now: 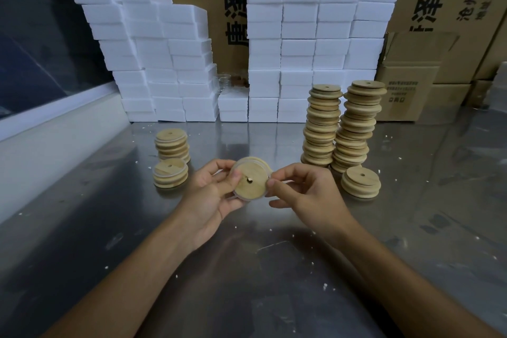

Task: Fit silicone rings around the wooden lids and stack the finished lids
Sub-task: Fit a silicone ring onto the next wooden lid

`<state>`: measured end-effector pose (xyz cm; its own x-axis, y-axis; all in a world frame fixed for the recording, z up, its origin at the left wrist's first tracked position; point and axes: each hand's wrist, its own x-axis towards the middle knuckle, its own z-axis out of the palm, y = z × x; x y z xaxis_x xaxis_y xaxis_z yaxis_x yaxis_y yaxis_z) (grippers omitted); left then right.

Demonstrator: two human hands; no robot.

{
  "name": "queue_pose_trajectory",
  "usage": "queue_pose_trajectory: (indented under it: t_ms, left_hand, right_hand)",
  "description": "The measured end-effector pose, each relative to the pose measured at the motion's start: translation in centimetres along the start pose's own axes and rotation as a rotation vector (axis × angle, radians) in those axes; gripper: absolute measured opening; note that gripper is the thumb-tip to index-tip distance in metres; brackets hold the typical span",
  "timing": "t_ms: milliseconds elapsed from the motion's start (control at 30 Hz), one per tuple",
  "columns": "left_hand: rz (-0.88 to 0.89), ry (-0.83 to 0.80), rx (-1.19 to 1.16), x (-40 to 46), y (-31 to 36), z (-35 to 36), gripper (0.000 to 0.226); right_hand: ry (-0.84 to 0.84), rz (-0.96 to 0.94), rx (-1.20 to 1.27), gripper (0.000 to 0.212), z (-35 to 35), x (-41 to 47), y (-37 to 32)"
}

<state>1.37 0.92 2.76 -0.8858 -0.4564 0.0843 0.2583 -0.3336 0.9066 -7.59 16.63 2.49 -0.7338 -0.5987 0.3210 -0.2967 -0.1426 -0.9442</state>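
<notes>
A round wooden lid (251,182) with a small centre hole is held up over the steel table (247,282). My left hand (212,195) grips its left edge, thumb on the face. My right hand (304,195) pinches the clear silicone ring (267,179) at the lid's right rim. Left of my hands stand two short stacks of ringed lids (172,145) (170,173). On the right rise two tall stacks of bare lids (322,129) (356,126), with a short pair of lids (361,182) in front.
White foam blocks (301,44) are piled along the back, with cardboard boxes (406,85) behind and at the right. Glass jars (223,84) show in a gap between the blocks. White crumbs dot the table. A low wall (55,129) borders the left side.
</notes>
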Motion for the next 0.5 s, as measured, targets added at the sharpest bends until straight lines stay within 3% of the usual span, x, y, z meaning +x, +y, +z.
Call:
queue_pose_trajectory:
  t_ms: [167,300,500]
  left_hand:
    - [0.186,0.11,0.317,-0.3,-0.39,0.0,0.012]
    - [0.297,0.152,0.453,-0.31,-0.39,0.05,0.016]
    - [0.421,0.063,0.717,-0.45,-0.31,0.24,0.021]
  right_hand:
    - [0.065,-0.023,-0.034,0.004,0.02,0.16,0.35]
    - [0.09,-0.133,-0.238,0.004,0.01,-0.06,0.51]
    - [0.038,-0.3,-0.385,0.006,0.15,-0.5,0.02]
